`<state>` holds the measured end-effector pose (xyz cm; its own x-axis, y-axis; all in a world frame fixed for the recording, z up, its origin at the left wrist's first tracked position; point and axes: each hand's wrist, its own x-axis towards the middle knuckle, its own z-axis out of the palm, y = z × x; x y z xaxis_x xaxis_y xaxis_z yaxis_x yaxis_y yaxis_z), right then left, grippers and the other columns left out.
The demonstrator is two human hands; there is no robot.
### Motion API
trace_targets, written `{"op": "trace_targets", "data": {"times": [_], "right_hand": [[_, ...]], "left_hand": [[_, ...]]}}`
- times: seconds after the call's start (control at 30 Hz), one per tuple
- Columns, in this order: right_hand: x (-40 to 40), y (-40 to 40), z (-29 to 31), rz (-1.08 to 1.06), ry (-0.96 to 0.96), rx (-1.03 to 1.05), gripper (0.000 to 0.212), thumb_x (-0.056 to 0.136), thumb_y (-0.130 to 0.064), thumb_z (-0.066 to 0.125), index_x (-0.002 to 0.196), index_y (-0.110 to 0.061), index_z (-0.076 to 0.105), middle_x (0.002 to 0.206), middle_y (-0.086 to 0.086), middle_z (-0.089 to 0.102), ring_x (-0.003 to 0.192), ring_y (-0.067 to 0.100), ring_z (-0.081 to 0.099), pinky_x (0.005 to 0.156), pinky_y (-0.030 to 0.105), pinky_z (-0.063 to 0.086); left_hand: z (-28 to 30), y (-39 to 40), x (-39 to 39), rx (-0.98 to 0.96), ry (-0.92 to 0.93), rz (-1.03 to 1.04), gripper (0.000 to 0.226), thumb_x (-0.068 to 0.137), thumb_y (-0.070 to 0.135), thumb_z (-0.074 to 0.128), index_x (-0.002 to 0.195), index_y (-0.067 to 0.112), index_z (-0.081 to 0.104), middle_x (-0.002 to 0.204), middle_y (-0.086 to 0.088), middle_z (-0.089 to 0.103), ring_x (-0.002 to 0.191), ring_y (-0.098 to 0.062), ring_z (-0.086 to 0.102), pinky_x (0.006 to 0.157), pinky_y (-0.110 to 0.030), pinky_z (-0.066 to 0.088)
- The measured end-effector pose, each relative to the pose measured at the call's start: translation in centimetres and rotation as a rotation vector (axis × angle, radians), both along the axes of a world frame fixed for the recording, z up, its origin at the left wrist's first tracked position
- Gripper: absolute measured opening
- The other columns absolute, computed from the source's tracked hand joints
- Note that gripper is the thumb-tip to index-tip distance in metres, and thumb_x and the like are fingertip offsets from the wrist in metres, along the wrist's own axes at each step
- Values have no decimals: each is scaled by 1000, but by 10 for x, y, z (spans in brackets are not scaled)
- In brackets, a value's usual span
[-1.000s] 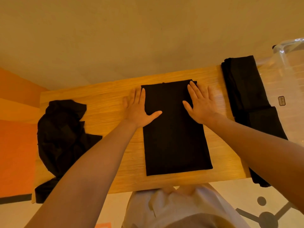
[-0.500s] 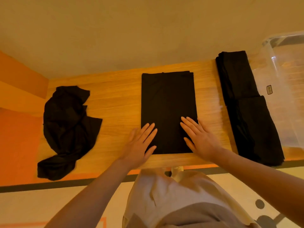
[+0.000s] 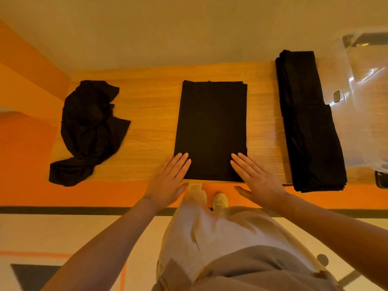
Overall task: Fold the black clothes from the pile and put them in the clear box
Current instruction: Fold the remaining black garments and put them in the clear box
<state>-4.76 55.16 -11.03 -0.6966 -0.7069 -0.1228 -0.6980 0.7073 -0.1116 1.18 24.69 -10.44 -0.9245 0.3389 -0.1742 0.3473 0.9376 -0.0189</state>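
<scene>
Sliding toward the person, both hands have travelled down the garment: a second ago they lay flat near its far end, half a second ago at its middle, and now they sit at its near corners by the table edge. The left hand (image 3: 169, 181) lies released, fingers straight, with the fingertips touching the near left corner of the flat black folded garment, a long rectangle of dark cloth (image 3: 211, 131). The right hand (image 3: 255, 179) is likewise flat and relaxed, its fingers resting on the near right corner while the thumb hangs off the table's front. Neither hand grasps anything.

I judge this to be a smoothing stroke just completed, leaving the rectangle pressed flat and ready for its next fold, probably bringing the near end up toward the far end.

The garment lies in the middle of the light wooden tabletop with visible grain (image 3: 147, 122), its near edge flush with the table's front. To the left, well apart, sits the crumpled pile of black clothes (image 3: 90, 129), not yet folded. To the right lies a long stack of folded black clothes (image 3: 308, 122), its near end overhanging the table edge.

Just beyond that stack, at the right rim of the view, stands the clear plastic storage box (image 3: 365, 85). Through its glare I can make out no clothes inside, so the folded pieces appear still to await packing.
</scene>
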Motion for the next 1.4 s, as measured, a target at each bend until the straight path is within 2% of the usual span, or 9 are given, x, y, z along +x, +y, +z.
{"op": "trace_targets", "data": {"times": [0.17, 0.3, 0.5, 0.6, 0.73, 0.87, 1.0, 1.2, 1.4], "right_hand": [[2, 3, -6, 107, 110, -42, 77, 70, -17, 83, 137, -6, 48, 146, 14, 43, 139, 28, 34, 116, 39, 7], [6, 14, -11, 195, 138, -125, 70, 71, -9, 81, 135, -10, 53, 144, 10, 47, 137, 25, 31, 117, 39, 11], [0, 22, -1, 182, -32, -380, 42, 76, -13, 77, 117, -13, 67, 131, 6, 59, 130, 20, 46, 114, 41, 30], [-3, 26, 5, 11, -304, -537, 40, 77, -5, 76, 114, -16, 68, 129, -1, 60, 130, 7, 44, 110, 42, 35], [-5, 19, 20, -278, -531, -675, 34, 84, -3, 69, 113, -19, 67, 119, -7, 63, 125, -10, 43, 110, 19, 33], [-17, 7, 44, -532, -686, -820, 21, 90, -11, 63, 102, -28, 67, 96, -4, 71, 95, 2, 63, 83, 16, 50], [-36, -3, 50, -705, -687, -848, 12, 90, -19, 64, 89, -30, 66, 80, -7, 68, 76, -2, 64, 67, 17, 50], [-69, -21, 51, -874, -605, -776, 4, 91, -27, 63, 91, -24, 66, 86, 0, 70, 84, 12, 67, 79, 38, 58], [-82, -33, 46, -947, -516, -647, 22, 92, -30, 61, 107, -15, 65, 82, -1, 67, 73, 12, 63, 61, 23, 49]], "left_hand": [[-1, 5, 9, -31, 138, -41, 71, 80, 34, 74, 139, 6, 45, 143, -16, 47, 134, -30, 43, 115, -41, 15], [-3, 3, 20, -26, 204, -81, 60, 81, 21, 73, 135, 6, 52, 141, -16, 50, 132, -30, 46, 115, -42, 22], [7, -1, 26, 186, 159, -128, 40, 92, 19, 39, 121, 9, 64, 133, -10, 58, 125, -24, 53, 106, -40, 40], [14, -1, 24, 497, 65, 77, 33, 91, 22, 47, 114, 13, 69, 128, 1, 61, 124, -11, 51, 104, -30, 41], [31, 7, 14, 860, -87, 517, 28, 89, 8, 63, 108, 27, 69, 114, 12, 63, 108, 5, 55, 93, -15, 45], [46, 8, -8, 1059, -169, 792, 17, 91, 18, 63, 101, 31, 66, 99, 11, 68, 95, 3, 61, 81, -11, 46], [49, 8, -36, 1068, -106, 850, 10, 93, 25, 61, 99, 26, 68, 92, 11, 69, 90, 4, 63, 77, -12, 49], [34, 4, -78, 1000, -94, 890, 19, 93, 30, 60, 100, 15, 70, 89, -2, 72, 86, -11, 67, 79, -35, 57], [21, -1, -99, 858, -81, 932, 26, 92, 34, 60, 101, 11, 70, 90, -1, 70, 86, -14, 66, 78, -33, 56]]}}
